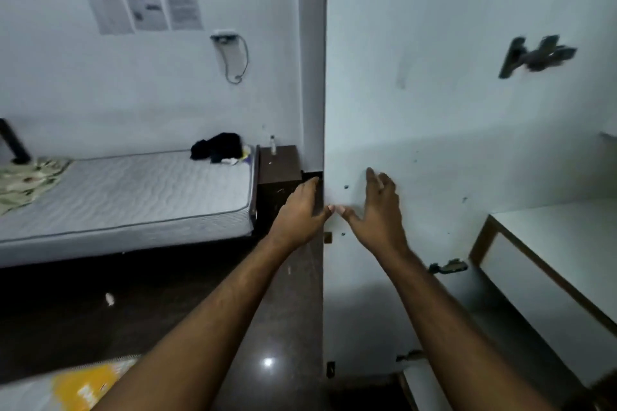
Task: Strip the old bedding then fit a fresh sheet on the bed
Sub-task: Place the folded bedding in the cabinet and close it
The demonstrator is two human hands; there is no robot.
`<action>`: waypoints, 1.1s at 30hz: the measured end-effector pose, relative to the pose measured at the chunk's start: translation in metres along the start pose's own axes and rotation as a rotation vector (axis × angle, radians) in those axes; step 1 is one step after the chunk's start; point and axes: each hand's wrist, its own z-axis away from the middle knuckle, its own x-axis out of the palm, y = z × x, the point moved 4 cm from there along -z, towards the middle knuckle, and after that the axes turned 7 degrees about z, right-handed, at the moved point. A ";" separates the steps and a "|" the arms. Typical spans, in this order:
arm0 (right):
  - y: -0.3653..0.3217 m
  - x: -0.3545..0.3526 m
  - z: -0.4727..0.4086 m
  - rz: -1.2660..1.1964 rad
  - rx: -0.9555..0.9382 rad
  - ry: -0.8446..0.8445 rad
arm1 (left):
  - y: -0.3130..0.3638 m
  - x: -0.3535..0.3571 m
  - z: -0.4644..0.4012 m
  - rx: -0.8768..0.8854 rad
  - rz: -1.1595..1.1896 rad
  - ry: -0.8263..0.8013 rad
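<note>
Step in hand: a white cupboard door (467,110), standing ajar, is being handled; it is judged that a fresh sheet is being fetched, though no sheet is seen in the frame.

Left hand: the left hand (300,207) is held at the free edge of the door, fingers straight and together, thumb towards the right; nothing is gripped.

Right hand: the right hand (377,210) is laid flat near the same edge on the door's face, fingers spread and relaxed; nothing is held. The two thumbs nearly meet.

Bed: the bed (133,190) lies well to the left along the far wall, its quilted mattress already bare; a patterned cloth (23,183) is bunched at its left end and dark clothing (218,147) lies at its right end, beside a brown bedside cabinet (278,167).

How to do it well: the door should be moved by its edge, with fingers kept out of the hinge side, where dark hinges (449,266) are mounted. It should be swung fully clear so that both hands are freed for the sheet.

Before fitting: the clothing and the patterned cloth should be lifted off the mattress first.

Nearby: a white-topped surface (561,237) stands just right of the door.
</note>
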 end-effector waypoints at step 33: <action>-0.037 -0.202 0.104 0.168 0.354 1.006 | 0.145 0.076 0.050 0.486 0.766 -0.234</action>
